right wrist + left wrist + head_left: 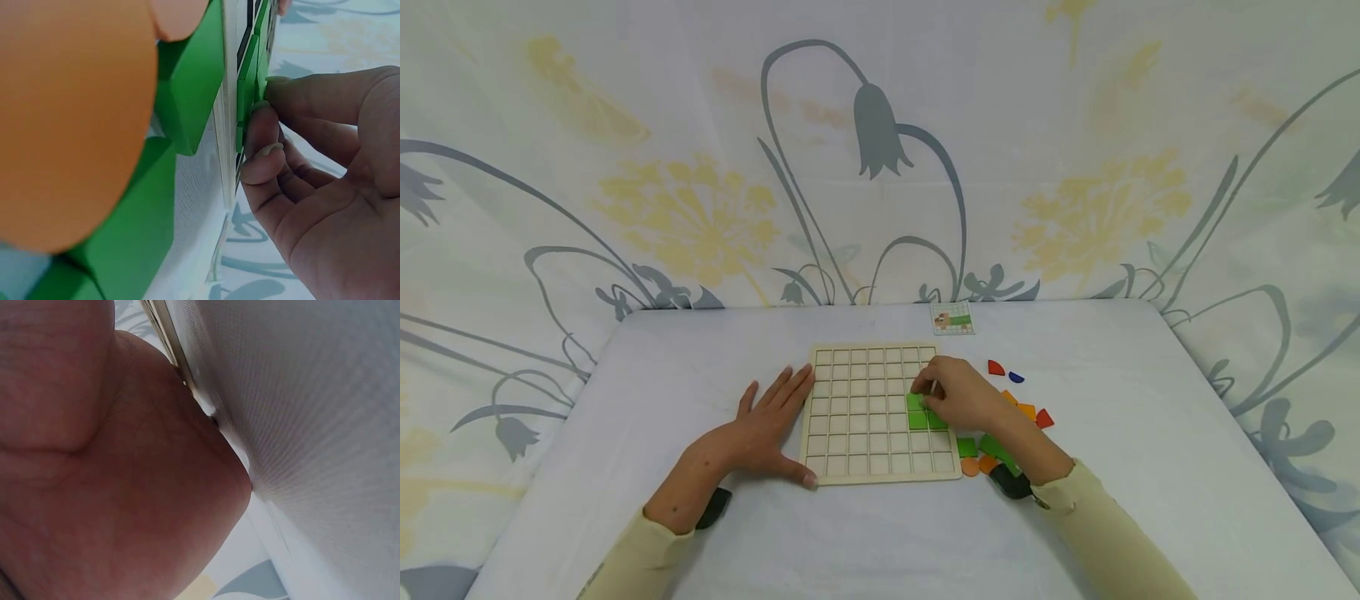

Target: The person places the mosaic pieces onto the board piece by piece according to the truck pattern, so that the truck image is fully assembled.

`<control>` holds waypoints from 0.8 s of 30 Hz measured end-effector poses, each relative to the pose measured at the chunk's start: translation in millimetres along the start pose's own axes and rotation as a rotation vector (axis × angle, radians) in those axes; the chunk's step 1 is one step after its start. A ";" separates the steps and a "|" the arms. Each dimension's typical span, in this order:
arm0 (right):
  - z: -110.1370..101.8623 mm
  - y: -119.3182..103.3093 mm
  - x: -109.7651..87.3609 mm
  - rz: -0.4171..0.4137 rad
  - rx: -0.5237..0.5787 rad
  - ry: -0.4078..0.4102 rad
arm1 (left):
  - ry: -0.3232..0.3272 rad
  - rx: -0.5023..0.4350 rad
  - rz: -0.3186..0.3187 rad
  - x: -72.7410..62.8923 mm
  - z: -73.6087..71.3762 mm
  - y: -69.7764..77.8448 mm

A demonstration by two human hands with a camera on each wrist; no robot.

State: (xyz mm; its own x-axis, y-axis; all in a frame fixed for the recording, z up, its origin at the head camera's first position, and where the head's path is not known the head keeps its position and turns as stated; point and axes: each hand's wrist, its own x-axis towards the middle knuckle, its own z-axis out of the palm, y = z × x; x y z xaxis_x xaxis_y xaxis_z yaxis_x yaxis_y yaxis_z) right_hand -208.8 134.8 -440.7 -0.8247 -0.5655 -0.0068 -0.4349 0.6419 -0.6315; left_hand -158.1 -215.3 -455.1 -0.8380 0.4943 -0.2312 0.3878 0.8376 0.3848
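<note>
A square wooden grid board (857,421) lies flat on the white table. My left hand (767,429) rests beside it with fingers spread, fingertips at its left edge and thumb at the near left corner. In the left wrist view the palm (125,469) fills much of the picture. My right hand (958,396) is over the board's right side, with thumb and curled fingertips pinching at a green square tile (262,62). Several green square tiles (917,418) sit together in the grid there, partly covered by the hand.
Loose pieces lie right of the board: a green piece (967,448), an orange disc (970,467), a red quarter-round (996,367) and a blue half-round (1017,377). Behind the board is a small pattern card (952,318). A flowered cloth (880,233) rises at the back.
</note>
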 end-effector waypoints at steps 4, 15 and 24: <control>-1.0 0.0 -3.3 -0.015 -0.020 0.026 | 0.001 -0.004 -0.001 -0.1 -0.6 -0.4; -10.5 9.4 -34.2 -0.010 -0.024 0.029 | -0.004 0.006 -0.004 1.1 1.5 -2.0; -16.5 24.3 -66.3 0.008 -0.044 -0.046 | -0.006 -0.002 -0.007 0.5 0.2 -0.9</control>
State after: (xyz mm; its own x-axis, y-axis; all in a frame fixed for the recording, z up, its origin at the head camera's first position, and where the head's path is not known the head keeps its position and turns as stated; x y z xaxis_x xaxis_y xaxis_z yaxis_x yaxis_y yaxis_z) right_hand -170.7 196.5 -442.8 -0.8110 -0.5831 -0.0479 -0.4451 0.6680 -0.5964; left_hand -158.9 -215.8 -455.7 -0.8384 0.4898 -0.2390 0.3811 0.8404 0.3853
